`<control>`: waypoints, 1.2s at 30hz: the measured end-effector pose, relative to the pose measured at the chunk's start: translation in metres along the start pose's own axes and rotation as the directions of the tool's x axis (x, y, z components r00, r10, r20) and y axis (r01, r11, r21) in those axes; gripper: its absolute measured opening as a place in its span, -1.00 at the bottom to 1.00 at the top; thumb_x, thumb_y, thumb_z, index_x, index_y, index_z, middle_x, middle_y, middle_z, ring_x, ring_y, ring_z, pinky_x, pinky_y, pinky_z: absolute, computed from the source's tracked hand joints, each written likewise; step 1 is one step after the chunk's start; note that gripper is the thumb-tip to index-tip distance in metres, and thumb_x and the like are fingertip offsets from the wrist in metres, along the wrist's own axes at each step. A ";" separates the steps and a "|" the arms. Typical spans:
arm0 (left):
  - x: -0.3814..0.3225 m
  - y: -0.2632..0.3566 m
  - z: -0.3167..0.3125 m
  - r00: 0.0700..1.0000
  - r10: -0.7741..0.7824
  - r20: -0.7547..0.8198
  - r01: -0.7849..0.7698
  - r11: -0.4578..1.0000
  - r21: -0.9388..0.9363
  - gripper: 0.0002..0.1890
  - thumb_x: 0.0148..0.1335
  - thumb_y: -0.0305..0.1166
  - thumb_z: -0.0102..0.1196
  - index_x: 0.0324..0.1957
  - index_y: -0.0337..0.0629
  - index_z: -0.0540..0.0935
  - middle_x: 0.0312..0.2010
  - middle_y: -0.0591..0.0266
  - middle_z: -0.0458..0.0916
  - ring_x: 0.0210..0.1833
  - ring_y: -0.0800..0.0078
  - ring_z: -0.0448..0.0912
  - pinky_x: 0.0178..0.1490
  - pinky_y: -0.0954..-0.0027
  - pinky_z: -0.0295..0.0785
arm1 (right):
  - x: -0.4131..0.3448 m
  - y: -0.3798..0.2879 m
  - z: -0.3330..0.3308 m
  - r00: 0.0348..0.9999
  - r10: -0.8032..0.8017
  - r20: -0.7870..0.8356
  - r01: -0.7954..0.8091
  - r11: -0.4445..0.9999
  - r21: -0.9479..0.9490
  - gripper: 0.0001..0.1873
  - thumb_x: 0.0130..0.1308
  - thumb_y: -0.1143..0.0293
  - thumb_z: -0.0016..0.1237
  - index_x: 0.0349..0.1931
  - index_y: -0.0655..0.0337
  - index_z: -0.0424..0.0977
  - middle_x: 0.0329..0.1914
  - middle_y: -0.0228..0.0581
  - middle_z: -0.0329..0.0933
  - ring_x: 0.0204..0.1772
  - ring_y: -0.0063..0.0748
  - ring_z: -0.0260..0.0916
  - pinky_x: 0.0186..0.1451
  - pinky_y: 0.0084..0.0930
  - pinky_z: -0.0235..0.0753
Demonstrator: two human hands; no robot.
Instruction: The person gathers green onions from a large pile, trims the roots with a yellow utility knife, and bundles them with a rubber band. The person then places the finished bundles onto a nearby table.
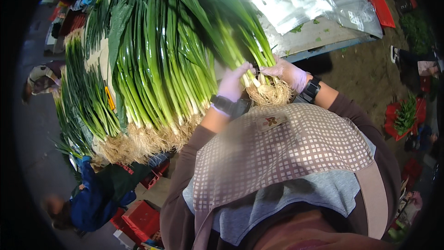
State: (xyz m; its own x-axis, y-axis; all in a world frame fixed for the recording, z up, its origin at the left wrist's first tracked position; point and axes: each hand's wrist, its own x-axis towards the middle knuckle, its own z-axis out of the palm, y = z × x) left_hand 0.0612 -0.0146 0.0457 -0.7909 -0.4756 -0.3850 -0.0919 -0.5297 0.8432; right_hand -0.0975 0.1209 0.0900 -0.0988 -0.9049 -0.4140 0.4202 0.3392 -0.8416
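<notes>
Both my hands wear thin, pale purple gloves. My left hand point(234, 85) closes round the white lower stems of some spring onions point(227, 41), whose green tops are partly blurred. My right hand point(286, 73) grips a second group of spring onions point(262, 50) just beside it. The pale roots point(269, 92) of the two groups meet below my fingers, close to my checked apron. Left of my hands lies a wide pile of spring onions point(152, 59), roots towards me, with a dark green cloth point(119, 34) along its far left side.
Clear plastic bags point(295, 1) lie on the metal table point(308, 41) at the upper right. An orange-handled tool point(109, 96) rests among more onions at left. Co-workers stand around the left side, one in blue point(93, 198). Red crates point(142, 218) stand on the floor.
</notes>
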 end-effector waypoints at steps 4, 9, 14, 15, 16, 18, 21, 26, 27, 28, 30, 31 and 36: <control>0.018 -0.021 -0.004 1.000 0.021 0.004 -0.021 0.999 0.042 -0.67 0.34 -0.38 0.16 0.08 -0.32 0.54 -0.06 0.06 0.66 -0.04 0.36 0.65 0.01 0.29 0.60 | 0.012 0.020 0.001 0.930 0.361 0.077 -0.366 0.879 0.306 -0.55 0.37 0.08 0.14 0.05 0.28 0.54 -0.07 -0.25 0.62 -0.13 -0.49 0.53 -0.04 -0.55 0.53; 0.031 -0.028 0.003 0.993 -0.107 -0.043 0.097 0.978 -0.185 -0.65 0.40 -0.33 0.10 0.12 -0.33 0.50 -0.09 0.08 0.66 -0.10 0.34 0.67 -0.15 0.33 0.63 | 0.020 0.023 0.002 0.960 0.273 0.059 -0.279 0.951 0.132 -0.70 0.43 0.25 0.10 -0.01 0.29 0.52 -0.14 -0.27 0.64 -0.16 -0.50 0.61 -0.08 -0.53 0.63; 0.031 -0.016 -0.002 0.984 -0.098 -0.152 0.059 0.969 -0.239 -0.61 0.33 -0.38 0.20 0.13 -0.32 0.46 -0.02 0.09 0.63 0.02 0.27 0.61 0.07 0.25 0.56 | 0.013 0.013 0.002 0.976 0.203 0.085 -0.220 0.920 0.324 -0.63 0.39 0.32 0.12 0.13 0.29 0.46 -0.06 -0.23 0.62 -0.12 -0.46 0.61 -0.04 -0.49 0.64; 0.030 -0.014 -0.003 0.983 -0.088 -0.160 0.056 0.979 -0.194 -0.57 0.32 -0.38 0.21 0.15 -0.33 0.45 -0.01 0.07 0.62 0.03 0.26 0.61 0.08 0.24 0.56 | 0.011 0.011 0.002 0.977 0.188 0.098 -0.210 0.917 0.338 -0.63 0.40 0.34 0.11 0.14 0.29 0.45 -0.05 -0.23 0.62 -0.11 -0.46 0.61 -0.03 -0.49 0.65; 0.030 -0.012 -0.005 0.973 -0.088 -0.211 0.059 0.989 -0.139 -0.54 0.30 -0.38 0.22 0.17 -0.34 0.43 0.01 0.05 0.62 0.04 0.26 0.60 0.10 0.23 0.55 | 0.010 0.010 0.001 0.973 0.209 0.095 -0.229 0.909 0.348 -0.61 0.40 0.35 0.10 0.17 0.29 0.43 -0.02 -0.22 0.61 -0.09 -0.45 0.61 0.00 -0.50 0.65; 0.030 -0.009 -0.009 0.961 -0.099 -0.259 0.078 0.993 -0.091 -0.48 0.28 -0.38 0.23 0.22 -0.37 0.39 0.05 -0.01 0.60 0.07 0.23 0.59 0.13 0.22 0.53 | 0.008 0.009 0.000 0.981 0.172 0.085 -0.191 0.899 0.393 -0.60 0.41 0.35 0.09 0.18 0.29 0.42 -0.02 -0.23 0.61 -0.09 -0.46 0.61 0.00 -0.52 0.65; 0.031 -0.006 -0.010 0.938 -0.165 -0.304 0.148 0.986 -0.077 -0.38 0.26 -0.39 0.21 0.29 -0.44 0.30 0.12 -0.11 0.56 0.11 0.19 0.57 0.17 0.25 0.49 | 0.009 0.009 -0.001 0.982 0.154 0.108 -0.185 0.896 0.403 -0.60 0.45 0.31 0.04 0.20 0.29 0.41 -0.05 -0.23 0.62 -0.13 -0.48 0.62 -0.08 -0.52 0.67; 0.032 -0.006 0.001 0.910 -0.045 -0.412 0.162 0.953 0.254 -0.26 0.26 -0.47 0.15 0.41 -0.47 0.13 0.27 -0.22 0.39 0.25 0.14 0.47 0.29 0.29 0.39 | 0.020 0.010 0.000 0.974 0.154 0.165 -0.218 0.823 0.524 -0.61 0.47 0.26 0.00 0.18 0.30 0.42 -0.12 -0.21 0.63 -0.22 -0.44 0.62 -0.15 -0.47 0.70; 0.033 -0.005 0.004 0.919 -0.016 -0.395 0.161 0.928 0.336 -0.25 0.26 -0.49 0.14 0.43 -0.46 0.10 0.31 -0.23 0.35 0.29 0.13 0.44 0.32 0.29 0.36 | 0.022 0.011 0.000 0.966 0.123 0.227 -0.232 0.799 0.555 -0.62 0.47 0.26 0.00 0.15 0.31 0.45 -0.12 -0.19 0.64 -0.23 -0.42 0.63 -0.15 -0.47 0.69; 0.031 -0.003 0.007 0.873 0.129 -0.470 0.134 0.864 0.485 -0.33 0.28 -0.49 0.14 0.38 -0.46 0.19 0.25 -0.17 0.39 0.21 0.17 0.48 0.29 0.26 0.39 | 0.022 0.011 -0.002 0.970 0.200 0.138 -0.242 0.832 0.498 -0.64 0.46 0.28 0.01 0.12 0.32 0.47 -0.12 -0.20 0.64 -0.22 -0.42 0.63 -0.14 -0.47 0.69; 0.031 0.004 0.010 0.707 0.605 -0.366 0.015 0.504 0.863 -0.35 0.28 -0.46 0.16 0.36 -0.46 0.23 0.16 -0.11 0.43 0.12 0.20 0.50 0.23 0.29 0.42 | 0.021 0.010 -0.005 0.955 0.297 0.018 -0.282 0.881 0.379 -0.68 0.44 0.30 0.04 0.06 0.33 0.50 -0.13 -0.20 0.64 -0.20 -0.42 0.63 -0.13 -0.48 0.68; 0.029 0.009 0.010 0.591 0.771 -0.239 0.032 0.273 0.962 -0.36 0.29 -0.45 0.17 0.35 -0.46 0.25 0.12 -0.08 0.45 0.07 0.22 0.51 0.20 0.30 0.43 | 0.020 0.009 -0.008 0.969 0.237 0.077 -0.248 0.902 0.352 -0.69 0.43 0.31 0.05 0.04 0.33 0.52 -0.15 -0.20 0.64 -0.20 -0.43 0.63 -0.13 -0.50 0.67; 0.039 0.046 0.021 0.984 -0.116 -0.131 0.146 0.958 0.246 -0.57 0.37 -0.18 0.17 0.13 -0.25 0.51 -0.29 0.28 0.60 -0.25 0.48 0.52 -0.10 0.48 0.48 | 0.015 0.003 -0.010 0.989 0.134 0.056 -0.144 0.958 0.250 -0.65 0.37 0.36 0.11 0.09 0.31 0.49 -0.15 -0.25 0.63 -0.16 -0.47 0.61 -0.11 -0.54 0.64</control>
State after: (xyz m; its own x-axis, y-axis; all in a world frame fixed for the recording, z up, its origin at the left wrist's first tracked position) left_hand 0.0135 -0.0425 0.0773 -0.6886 -0.4987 -0.5264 -0.3521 -0.4046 0.8440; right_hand -0.1067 0.1110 0.0774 0.0090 -0.8642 -0.5030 0.6418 0.3908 -0.6599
